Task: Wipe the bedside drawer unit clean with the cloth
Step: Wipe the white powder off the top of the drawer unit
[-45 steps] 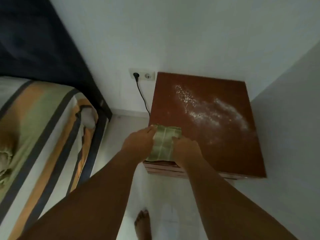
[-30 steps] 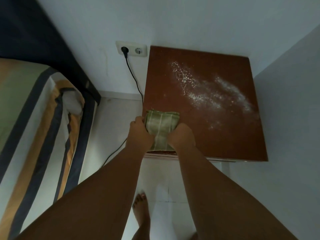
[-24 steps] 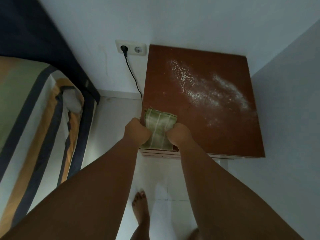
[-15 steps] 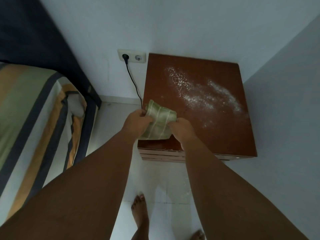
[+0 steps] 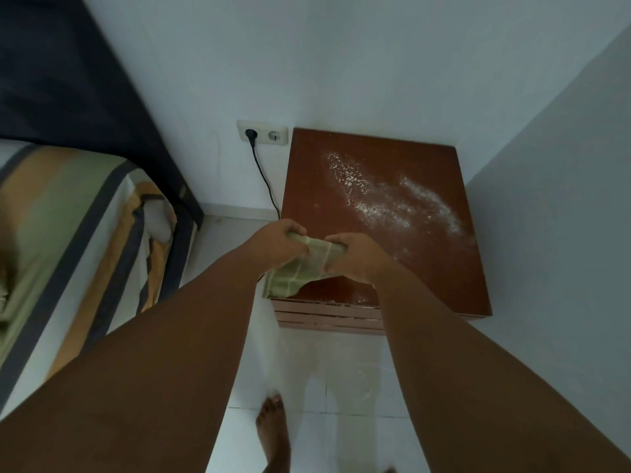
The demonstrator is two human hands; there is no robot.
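Dusty drawer unit; both hands clench green cloth.

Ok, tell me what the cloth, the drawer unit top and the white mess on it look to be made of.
Cloth: soft woven fabric, green with pale stripes; it folds and droops between both hands. Drawer unit top: reddish-brown wood or veneer, smooth, with a faint sheen. Mess: fine white powder with small flakes, scattered loosely; which powder, I cannot tell.
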